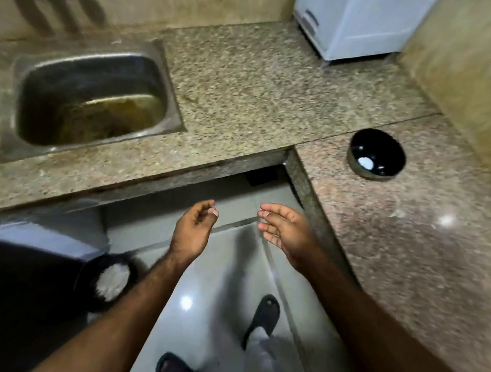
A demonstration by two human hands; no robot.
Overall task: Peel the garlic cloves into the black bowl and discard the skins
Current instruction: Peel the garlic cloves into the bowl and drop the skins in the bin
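The black bowl [392,150] stands on the right wing of the granite counter [249,88], with a pale peeled clove [365,162] lying in its bottom. My left hand [195,229] and my right hand [286,231] hover side by side over the floor in the counter's corner, well below and left of the bowl. Both hands have loosely curled, relaxed fingers and hold nothing that I can see. A round black bin [93,300] with something whitish inside sits on the floor under my left forearm.
A steel sink [92,98] is sunk into the counter at left, taps above it. A white appliance [355,18] stands at the back right corner. My two feet in dark sandals [265,313] are on the grey tiled floor. A dark object fills the lower left.
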